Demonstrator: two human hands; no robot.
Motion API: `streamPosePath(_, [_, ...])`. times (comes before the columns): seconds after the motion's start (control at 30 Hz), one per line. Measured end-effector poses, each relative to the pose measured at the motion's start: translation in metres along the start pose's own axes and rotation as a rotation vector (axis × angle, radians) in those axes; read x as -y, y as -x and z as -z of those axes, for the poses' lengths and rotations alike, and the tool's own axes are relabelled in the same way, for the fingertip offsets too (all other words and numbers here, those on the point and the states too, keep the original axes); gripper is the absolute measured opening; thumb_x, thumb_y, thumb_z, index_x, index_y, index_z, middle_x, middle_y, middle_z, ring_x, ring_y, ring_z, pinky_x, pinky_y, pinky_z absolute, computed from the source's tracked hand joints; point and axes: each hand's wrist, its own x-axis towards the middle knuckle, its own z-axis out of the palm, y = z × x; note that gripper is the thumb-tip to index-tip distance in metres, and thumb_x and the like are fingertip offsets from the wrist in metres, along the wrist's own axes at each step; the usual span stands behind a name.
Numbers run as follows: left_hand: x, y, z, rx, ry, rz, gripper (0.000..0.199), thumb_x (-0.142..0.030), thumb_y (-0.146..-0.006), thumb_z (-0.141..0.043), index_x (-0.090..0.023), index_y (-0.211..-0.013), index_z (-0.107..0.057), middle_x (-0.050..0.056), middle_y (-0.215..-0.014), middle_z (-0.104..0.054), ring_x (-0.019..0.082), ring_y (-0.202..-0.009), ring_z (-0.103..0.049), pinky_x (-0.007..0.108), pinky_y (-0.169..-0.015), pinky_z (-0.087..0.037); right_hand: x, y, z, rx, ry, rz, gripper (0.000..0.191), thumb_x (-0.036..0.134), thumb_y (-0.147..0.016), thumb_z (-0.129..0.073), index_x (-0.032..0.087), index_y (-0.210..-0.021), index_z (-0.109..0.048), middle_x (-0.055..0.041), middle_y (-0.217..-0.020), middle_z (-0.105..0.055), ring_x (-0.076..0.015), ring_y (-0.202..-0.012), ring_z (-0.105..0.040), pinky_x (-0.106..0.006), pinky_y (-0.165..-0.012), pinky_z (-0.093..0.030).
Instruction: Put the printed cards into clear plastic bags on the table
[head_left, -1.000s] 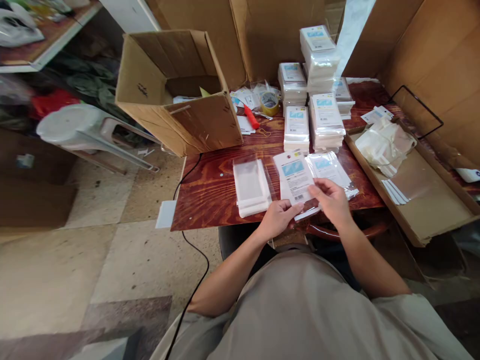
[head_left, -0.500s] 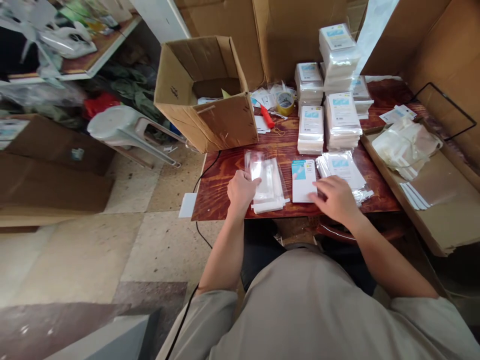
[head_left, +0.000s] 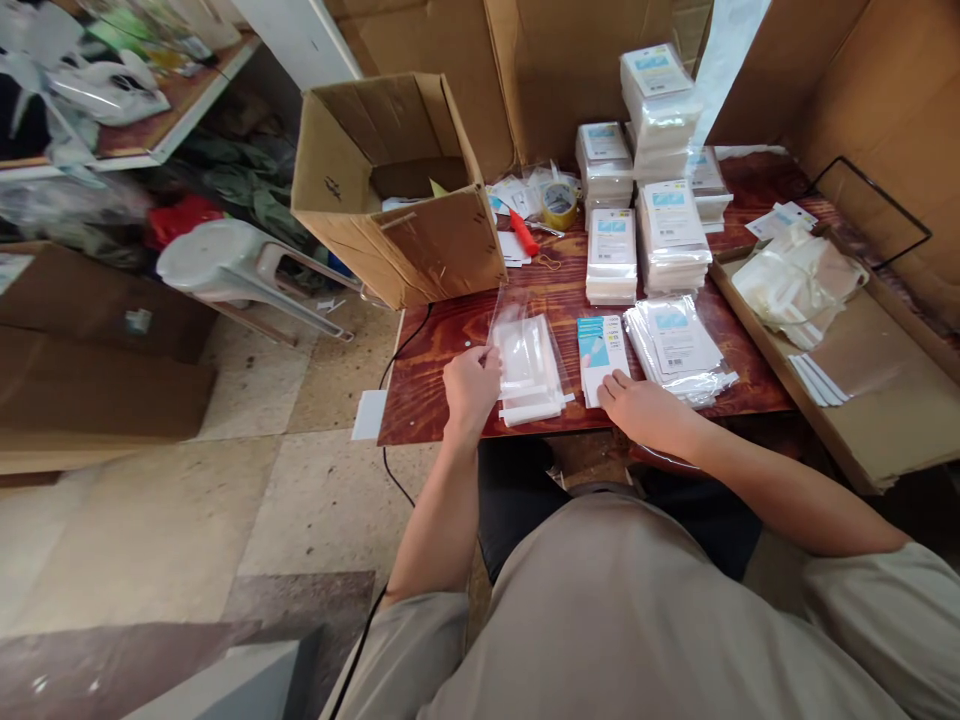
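The person wears a loose short-sleeved shirt (head_left: 645,610) in a light grey-beige colour, plain, without print or buttons in view. Each sleeve ends near the elbow, and the forearms are bare. The left hand (head_left: 471,385) and the right hand (head_left: 637,408) have no gloves, rings or watch. Dark trousers (head_left: 517,500) show below the shirt.

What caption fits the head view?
Left hand lifts a clear plastic sleeve; right hand rests on a blue-and-white printed card.
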Motion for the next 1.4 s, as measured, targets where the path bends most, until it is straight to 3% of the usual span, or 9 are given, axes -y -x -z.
streamPosePath(0.13, [0.001,-0.004,-0.021,0.06,0.487,0.168,0.023,-0.034,-0.089,-0.075,-0.012,-0.09,-0.077,0.01,-0.078,-0.076,0.022,-0.068,-0.074,0.034,-0.07,-0.062,-0.005,0.003,0.0,0.006,-0.053,0.068,0.033,0.0,-0.101,-0.045,0.002,-0.124,-0.07,-0.0221,-0.124,-0.07,-0.0339,-0.121,-0.065,-0.041,-0.091,-0.058])
streamPosePath(0.3, [-0.011,0.006,-0.037,0.065,0.774,0.26,0.019,-0.028,-0.093,-0.075,-0.011,-0.09,-0.068,0.009,-0.078,-0.076,0.02,-0.069,-0.077,0.034,-0.072,-0.067,-0.02,0.012,-0.011,-0.142,-0.205,0.02,0.025,0.004,-0.103,-0.049,0.011,-0.109,-0.072,-0.0131,-0.108,-0.076,-0.0256,-0.1,-0.073,-0.035,-0.082,-0.055])
streamPosePath(0.47, [-0.023,0.014,-0.036,0.051,0.859,0.242,0.031,-0.038,-0.094,-0.08,-0.013,-0.088,-0.063,0.012,-0.081,-0.077,0.023,-0.073,-0.08,0.037,-0.074,-0.068,-0.023,0.034,-0.006,-0.806,-0.483,-0.4,0.031,0.033,-0.108,-0.054,0.016,-0.101,-0.079,-0.0109,-0.093,-0.08,-0.0232,-0.082,-0.075,-0.035,-0.075,-0.057])
streamPosePath(0.57, [-0.029,0.018,-0.036,0.041,0.932,0.22,0.037,-0.045,-0.091,-0.083,-0.015,-0.088,-0.062,0.012,-0.084,-0.078,0.025,-0.08,-0.081,0.038,-0.078,-0.069,-0.011,0.042,0.001,-1.053,-0.962,-0.73,0.035,0.053,-0.096,-0.073,0.018,-0.094,-0.08,-0.0062,-0.073,-0.076,-0.0209,-0.06,-0.07,-0.033,-0.059,-0.057])
streamPosePath(0.73, [-0.039,0.03,-0.043,0.038,0.985,0.235,0.04,-0.049,-0.088,-0.086,-0.017,-0.087,-0.063,0.01,-0.086,-0.079,0.023,-0.082,-0.08,0.035,-0.075,-0.067,0.015,0.02,-0.016,-0.85,-1.652,-0.81,0.044,0.059,-0.078,-0.087,0.018,-0.075,-0.072,-0.001,-0.053,-0.063,-0.0131,-0.039,-0.053,-0.024,-0.037,-0.039])
streamPosePath(0.97, [-0.037,0.047,-0.056,0.018,1.056,0.172,0.041,-0.052,-0.083,-0.087,-0.019,-0.088,-0.063,0.006,-0.084,-0.077,0.019,-0.074,-0.076,0.031,-0.07,-0.061,0.028,-0.002,-0.039,-0.883,-1.731,-0.926,0.044,0.057,-0.08,-0.083,0.014,-0.087,-0.075,-0.0026,-0.063,-0.07,-0.0123,-0.042,-0.058,-0.022,-0.037,-0.044])
streamPosePath(1.1, [-0.034,0.05,-0.061,0.025,1.024,0.151,0.045,-0.055,-0.079,-0.087,-0.019,-0.09,-0.063,0.003,-0.08,-0.073,0.019,-0.07,-0.073,0.03,-0.067,-0.06,0.03,0.001,-0.038,-0.733,-1.955,-0.787,0.049,0.054,-0.075,-0.088,0.013,-0.102,-0.079,-0.0075,-0.084,-0.079,-0.0157,-0.058,-0.069,-0.023,-0.042,-0.054])
streamPosePath(1.2, [-0.036,0.051,-0.062,0.031,1.022,0.156,0.044,-0.055,-0.08,-0.087,-0.019,-0.089,-0.062,0.003,-0.079,-0.072,0.017,-0.068,-0.071,0.03,-0.065,-0.059,0.031,0.004,-0.036,-0.605,-1.989,-0.667,0.051,0.059,-0.076,-0.09,0.013,-0.094,-0.081,-0.0102,-0.088,-0.08,-0.0185,-0.067,-0.075,-0.023,-0.05,-0.06])
streamPosePath(1.4, [-0.042,0.057,-0.051,0.039,1.076,0.154,0.043,-0.052,-0.081,-0.085,-0.02,-0.091,-0.058,0.001,-0.081,-0.07,0.017,-0.074,-0.072,0.032,-0.074,-0.062,0.034,0.002,-0.041,-0.763,-1.922,-0.785,0.054,0.064,-0.074,-0.091,0.013,-0.087,-0.082,-0.0104,-0.081,-0.079,-0.0202,-0.061,-0.076,-0.027,-0.054,-0.064])
